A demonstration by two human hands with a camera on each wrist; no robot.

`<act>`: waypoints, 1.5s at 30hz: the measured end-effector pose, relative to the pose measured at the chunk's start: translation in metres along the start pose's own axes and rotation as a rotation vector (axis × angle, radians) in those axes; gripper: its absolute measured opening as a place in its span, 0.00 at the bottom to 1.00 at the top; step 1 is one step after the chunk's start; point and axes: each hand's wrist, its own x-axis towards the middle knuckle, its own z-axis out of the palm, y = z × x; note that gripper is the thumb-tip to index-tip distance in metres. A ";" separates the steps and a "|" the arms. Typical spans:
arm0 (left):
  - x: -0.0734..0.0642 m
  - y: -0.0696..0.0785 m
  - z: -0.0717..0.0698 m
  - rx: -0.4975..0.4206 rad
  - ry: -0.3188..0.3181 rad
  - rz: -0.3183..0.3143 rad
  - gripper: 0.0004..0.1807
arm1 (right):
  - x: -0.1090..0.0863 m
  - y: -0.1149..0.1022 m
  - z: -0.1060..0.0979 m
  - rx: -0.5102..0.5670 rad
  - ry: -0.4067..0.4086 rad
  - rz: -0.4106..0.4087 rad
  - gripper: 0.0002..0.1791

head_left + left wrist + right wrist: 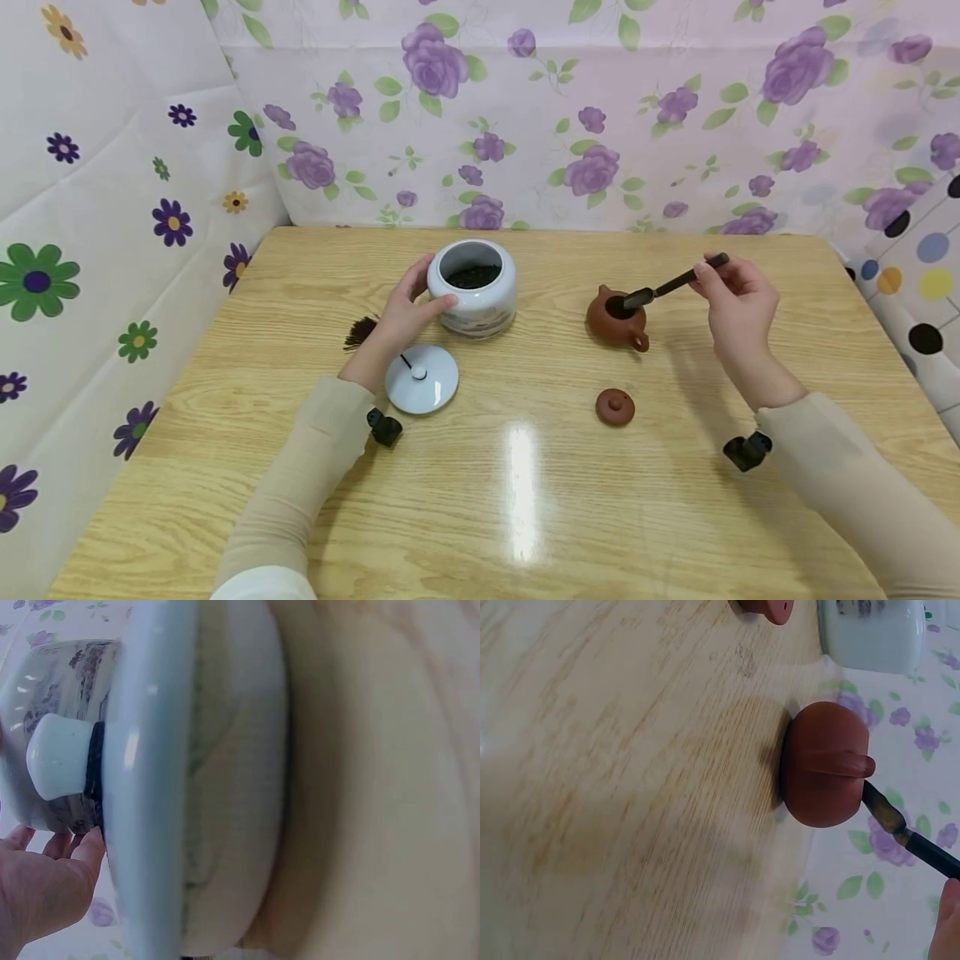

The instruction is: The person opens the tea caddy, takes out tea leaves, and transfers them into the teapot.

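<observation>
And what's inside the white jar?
Dark, leafy-looking material lies inside the white jar. It covers the jar's bottom, so how deep it goes cannot be seen.

Purple-rose sheeting (540,125) stands behind the wood-grained tabletop (420,508) (a white glare (522,492) streaks it); daisy-print cloth (97,208) lines the left.

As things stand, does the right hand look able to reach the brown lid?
Probably yes: the brown lid lies uncovered on the table, though the right hand would likely need to set down the scoop it holds first.
</observation>
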 end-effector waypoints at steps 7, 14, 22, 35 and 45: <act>0.009 -0.017 -0.001 0.038 0.025 0.023 0.46 | 0.001 -0.004 -0.004 0.059 0.047 0.065 0.05; 0.008 -0.017 -0.001 0.035 0.024 0.025 0.45 | 0.001 -0.013 -0.011 0.243 0.093 0.256 0.09; 0.008 -0.017 -0.001 0.038 0.019 0.027 0.46 | 0.003 -0.027 0.000 0.327 0.071 0.280 0.10; 0.008 -0.017 0.000 0.043 0.031 0.021 0.46 | 0.004 -0.043 0.043 0.493 0.043 0.301 0.06; 0.008 -0.016 -0.001 0.038 0.031 0.003 0.45 | -0.001 -0.040 0.096 0.381 -0.077 0.213 0.02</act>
